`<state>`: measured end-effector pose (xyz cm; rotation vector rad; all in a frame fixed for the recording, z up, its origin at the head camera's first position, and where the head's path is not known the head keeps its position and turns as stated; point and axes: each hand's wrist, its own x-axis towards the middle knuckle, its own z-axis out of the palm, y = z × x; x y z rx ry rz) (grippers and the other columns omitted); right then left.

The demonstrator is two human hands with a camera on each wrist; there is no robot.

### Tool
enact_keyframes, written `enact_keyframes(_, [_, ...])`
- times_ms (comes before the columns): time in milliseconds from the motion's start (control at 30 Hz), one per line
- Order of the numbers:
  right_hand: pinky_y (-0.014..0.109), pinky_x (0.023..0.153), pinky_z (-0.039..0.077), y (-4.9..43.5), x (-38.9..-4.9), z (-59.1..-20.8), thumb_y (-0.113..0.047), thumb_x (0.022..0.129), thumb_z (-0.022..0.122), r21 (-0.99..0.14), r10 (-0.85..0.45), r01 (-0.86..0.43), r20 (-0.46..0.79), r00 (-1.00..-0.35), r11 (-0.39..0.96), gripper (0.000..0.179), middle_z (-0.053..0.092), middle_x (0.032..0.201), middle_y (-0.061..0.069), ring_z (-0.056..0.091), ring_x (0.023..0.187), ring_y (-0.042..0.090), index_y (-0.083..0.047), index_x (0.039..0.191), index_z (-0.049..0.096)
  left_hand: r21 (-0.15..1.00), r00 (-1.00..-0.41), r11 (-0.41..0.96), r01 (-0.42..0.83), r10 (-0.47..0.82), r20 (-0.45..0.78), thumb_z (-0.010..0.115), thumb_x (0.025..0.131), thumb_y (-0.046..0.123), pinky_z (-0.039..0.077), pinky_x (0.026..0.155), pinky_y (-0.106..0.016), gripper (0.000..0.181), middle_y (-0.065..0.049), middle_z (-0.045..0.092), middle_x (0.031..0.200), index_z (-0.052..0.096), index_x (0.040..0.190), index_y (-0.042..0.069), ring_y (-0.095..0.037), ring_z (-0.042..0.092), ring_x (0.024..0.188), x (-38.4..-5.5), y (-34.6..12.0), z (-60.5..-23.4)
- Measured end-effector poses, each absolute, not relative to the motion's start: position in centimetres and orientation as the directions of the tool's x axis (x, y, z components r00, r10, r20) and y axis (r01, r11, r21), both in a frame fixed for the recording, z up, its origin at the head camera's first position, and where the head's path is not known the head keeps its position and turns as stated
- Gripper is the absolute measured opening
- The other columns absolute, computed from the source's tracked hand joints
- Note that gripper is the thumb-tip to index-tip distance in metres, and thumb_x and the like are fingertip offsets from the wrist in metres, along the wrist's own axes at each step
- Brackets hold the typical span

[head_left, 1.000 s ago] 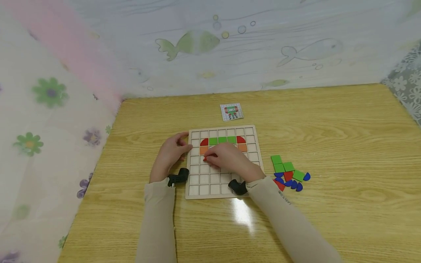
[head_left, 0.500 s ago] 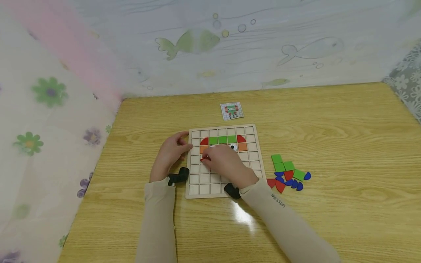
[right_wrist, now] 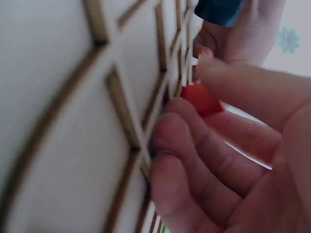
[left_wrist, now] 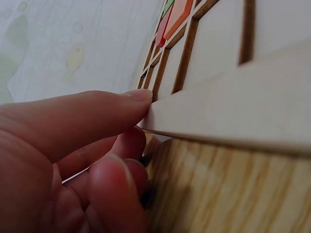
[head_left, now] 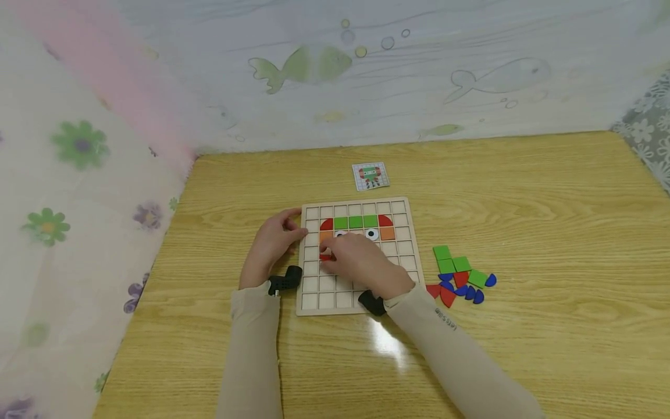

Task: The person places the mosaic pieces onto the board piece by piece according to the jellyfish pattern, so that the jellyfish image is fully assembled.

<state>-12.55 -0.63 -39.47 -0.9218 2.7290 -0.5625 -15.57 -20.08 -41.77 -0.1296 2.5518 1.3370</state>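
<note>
A wooden grid board [head_left: 309,302] lies on the table with coloured tiles set in it. My left hand [head_left: 272,241] is at its upper left edge; in the left wrist view the thumb [left_wrist: 121,107] lies on the rim, with curled fingers close below. My right hand [head_left: 358,262] is over the board's middle, pinching a red tile [right_wrist: 201,99] between thumb and fingertips, near a left-side cell under an orange tile. Other fingertips rest against the grid in the right wrist view. Green tiles [head_left: 356,222], red quarter-circles [head_left: 385,220] and an eye tile [head_left: 371,234] show above the hand.
A small pattern card [head_left: 370,176] lies beyond the board. Right of the board, loose green squares [head_left: 442,252], red pieces [head_left: 448,297] and blue half-circles [head_left: 491,280] lie in a loose group. Behind the table stands a wall with drawn fish [head_left: 314,63].
My right hand has shifted slightly left and turned, bringing the red tile down flatter at a left-side cell and uncovering the right eye tile. My left hand stays at the board's edge.
</note>
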Motion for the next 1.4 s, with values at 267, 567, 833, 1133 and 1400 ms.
enact_keyframes(267, [0.023, 0.057, 0.041, -0.65, -12.78, -39.51, -0.025, 0.086, 0.057, -0.453, -0.622, -0.524, -0.091, -0.778, 0.721, 0.011, 0.056, 0.073, -0.009, 0.050, 0.062, 0.008, -0.018, 0.093, 0.061, 0.791, -0.963, 0.582, -0.191, 0.044, -0.264, 0.063, 0.083, 0.024, 0.048, 0.053, -0.031, 0.052, -0.006, 0.053, 0.091, 0.043, 0.132, 0.021, -0.021, 0.053, 0.060, -15.59, -20.09, -41.65])
enact_keyframes(567, [0.023, 0.057, 0.041, -0.70, -12.82, -39.57, -0.028, 0.084, 0.061, -0.458, -0.612, -0.506, -0.113, -0.783, 0.731, 0.018, 0.055, 0.073, -0.010, 0.050, 0.063, 0.008, -0.018, 0.098, 0.057, 0.781, -0.964, 0.596, -0.187, 0.040, -0.261, 0.063, 0.083, 0.025, 0.048, 0.055, -0.031, 0.052, -0.004, 0.054, 0.092, 0.043, 0.132, 0.023, -0.020, 0.053, 0.060, -15.64, -20.17, -41.70])
enact_keyframes(833, [0.024, 0.054, 0.039, -0.73, -12.88, -39.81, -0.024, 0.084, 0.059, -0.421, -0.608, -0.523, -0.091, -0.788, 0.741, 0.011, 0.054, 0.073, -0.007, 0.048, 0.061, 0.011, -0.018, 0.092, 0.055, 0.795, -0.964, 0.575, -0.191, 0.041, -0.261, 0.063, 0.083, 0.023, 0.049, 0.053, -0.031, 0.053, -0.006, 0.053, 0.092, 0.043, 0.132, 0.021, -0.020, 0.052, 0.060, -15.52, -20.04, -41.57])
enact_keyframes(1133, [0.026, 0.057, 0.039, -0.79, -12.90, -40.02, -0.028, 0.085, 0.061, -0.443, -0.540, -0.452, -0.090, -0.837, 0.774, 0.025, 0.053, 0.075, -0.004, 0.048, 0.065, 0.013, -0.014, 0.104, 0.054, 0.806, -0.963, 0.558, -0.198, 0.041, -0.265, 0.063, 0.083, 0.023, 0.049, 0.054, -0.032, 0.052, -0.006, 0.052, 0.092, 0.044, 0.131, 0.021, -0.019, 0.050, 0.058, -15.47, -20.05, -41.49])
enact_keyframes(1400, [0.025, 0.057, 0.038, -0.75, -13.13, -40.12, -0.026, 0.084, 0.062, -0.463, -0.535, -0.445, -0.077, -0.841, 0.766, 0.021, 0.052, 0.074, -0.003, 0.048, 0.063, 0.013, -0.014, 0.097, 0.050, 0.804, -0.963, 0.559, -0.201, 0.036, -0.265, 0.064, 0.083, 0.023, 0.049, 0.054, -0.031, 0.051, -0.006, 0.053, 0.091, 0.045, 0.130, 0.020, -0.019, 0.050, 0.059, -15.42, -19.93, -41.48])
